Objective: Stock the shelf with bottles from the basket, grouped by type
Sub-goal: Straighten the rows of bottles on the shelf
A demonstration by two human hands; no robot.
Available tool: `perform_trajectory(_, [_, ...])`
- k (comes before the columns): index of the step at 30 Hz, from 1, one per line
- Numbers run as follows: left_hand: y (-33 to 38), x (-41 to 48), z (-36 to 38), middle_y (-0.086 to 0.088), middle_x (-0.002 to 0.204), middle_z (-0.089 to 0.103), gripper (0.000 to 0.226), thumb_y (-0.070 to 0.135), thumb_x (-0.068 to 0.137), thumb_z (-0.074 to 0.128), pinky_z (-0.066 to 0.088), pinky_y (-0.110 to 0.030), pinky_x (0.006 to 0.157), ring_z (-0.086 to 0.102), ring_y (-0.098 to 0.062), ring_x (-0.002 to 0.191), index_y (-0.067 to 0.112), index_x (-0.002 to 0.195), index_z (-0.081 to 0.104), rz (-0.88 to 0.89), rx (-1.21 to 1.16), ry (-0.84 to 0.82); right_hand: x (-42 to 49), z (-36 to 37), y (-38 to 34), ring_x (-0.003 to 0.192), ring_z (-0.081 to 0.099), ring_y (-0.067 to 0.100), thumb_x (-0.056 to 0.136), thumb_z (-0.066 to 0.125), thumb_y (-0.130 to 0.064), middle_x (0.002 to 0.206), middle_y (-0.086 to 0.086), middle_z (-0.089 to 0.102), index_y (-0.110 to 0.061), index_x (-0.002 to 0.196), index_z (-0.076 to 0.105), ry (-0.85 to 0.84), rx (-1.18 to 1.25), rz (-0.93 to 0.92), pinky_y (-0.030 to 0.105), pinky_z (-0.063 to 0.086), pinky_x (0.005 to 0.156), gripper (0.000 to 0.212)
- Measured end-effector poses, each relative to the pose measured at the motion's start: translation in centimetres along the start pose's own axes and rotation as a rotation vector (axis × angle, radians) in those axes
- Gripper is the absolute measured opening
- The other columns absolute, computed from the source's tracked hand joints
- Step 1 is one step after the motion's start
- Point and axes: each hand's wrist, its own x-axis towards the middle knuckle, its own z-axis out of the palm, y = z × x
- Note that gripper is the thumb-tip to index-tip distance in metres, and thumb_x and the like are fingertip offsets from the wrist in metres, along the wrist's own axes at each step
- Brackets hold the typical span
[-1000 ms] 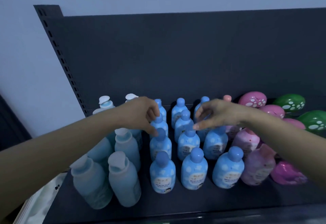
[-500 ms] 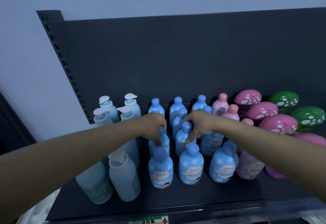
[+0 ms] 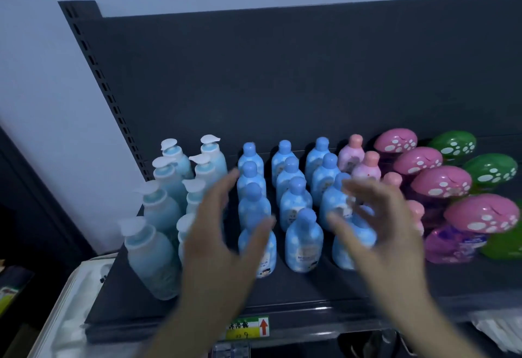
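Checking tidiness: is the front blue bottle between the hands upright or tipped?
Upright: the blue bottle stands on its base on the shelf, cap on top.

We see a pale wall behind, a green-and-white price label with a red arrow, and a white moulded tray at lower left.

Shelf looking matt dark metal. Blue bottles showing smooth plastic; pump bottles looking frosted. Pink caps and green caps gleaming as glossy plastic.
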Motion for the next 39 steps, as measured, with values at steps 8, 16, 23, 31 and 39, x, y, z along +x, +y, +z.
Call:
perform_trajectory(8, [-7.3, -5.4, 7.8, 0.0, 0.147, 0.031, 0.084, 0.009, 0.078, 0.072, 0.025, -0.005, 0.1, 0.032, -0.004, 0.131, 0.016, 0.145, 0.022, -0.368, -0.018, 0.227, -6.8, 6.9, 7.2, 0.134, 0.037, 0.016, 0.076, 0.071, -0.028, 0.144, 0.003, 0.036, -0.019, 0.142, 0.023, 0.057, -0.188, 0.245, 0.042, 0.04, 0.106, 0.082])
perform_trajectory(16, [-9.8, -4.8, 8.0, 0.004, 0.129, 0.053, 0.071, 0.014, 0.073, 0.076, 0.044, -0.032, 0.099, 0.052, -0.012, 0.118, 0.02, 0.133, 0.039, -0.388, 0.021, 0.202, -6.9, 7.8, 8.3, 0.132, 0.04, 0.019, 0.083, 0.067, -0.019, 0.147, 0.004, 0.035, -0.014, 0.147, 0.013, -0.015, -0.292, 0.41, 0.04, 0.044, 0.1, 0.084])
perform_trajectory(23, [-9.9, -5.0, 8.2, 0.0, 0.143, 0.04, 0.083, 0.017, 0.077, 0.074, 0.037, -0.035, 0.109, 0.041, -0.013, 0.13, 0.019, 0.143, 0.026, -0.381, 0.038, 0.176, -6.7, 7.7, 8.3, 0.138, 0.029, 0.018, 0.084, 0.065, -0.015, 0.151, 0.005, 0.027, -0.009, 0.147, 0.012, -0.022, -0.283, 0.374, 0.03, 0.034, 0.108, 0.083])
perform_trajectory(31, [-6.4, -11.6, 5.7, 0.016, 0.142, 0.036, 0.078, 0.02, 0.065, 0.069, 0.045, -0.035, 0.101, 0.039, -0.006, 0.13, 0.027, 0.137, 0.039, -0.264, 0.002, 0.451, -13.9, 9.4, 12.8, 0.133, 0.039, 0.026, 0.047, 0.09, -0.009, 0.152, 0.014, 0.02, -0.012, 0.141, 0.036, -0.184, -0.157, 0.394, 0.05, 0.009, 0.116, 0.108])
perform_trajectory(39, [-11.4, -6.7, -5.9, 0.007, 0.134, 0.044, 0.08, 0.017, 0.066, 0.083, 0.035, -0.034, 0.108, 0.041, -0.01, 0.125, 0.024, 0.133, 0.038, -0.378, 0.071, 0.529, -11.7, 14.9, 4.6, 0.127, 0.033, -0.012, 0.07, 0.067, -0.002, 0.142, -0.01, 0.034, -0.033, 0.135, 0.034, -0.17, 0.0, 0.121, 0.003, 0.03, 0.1, 0.079])
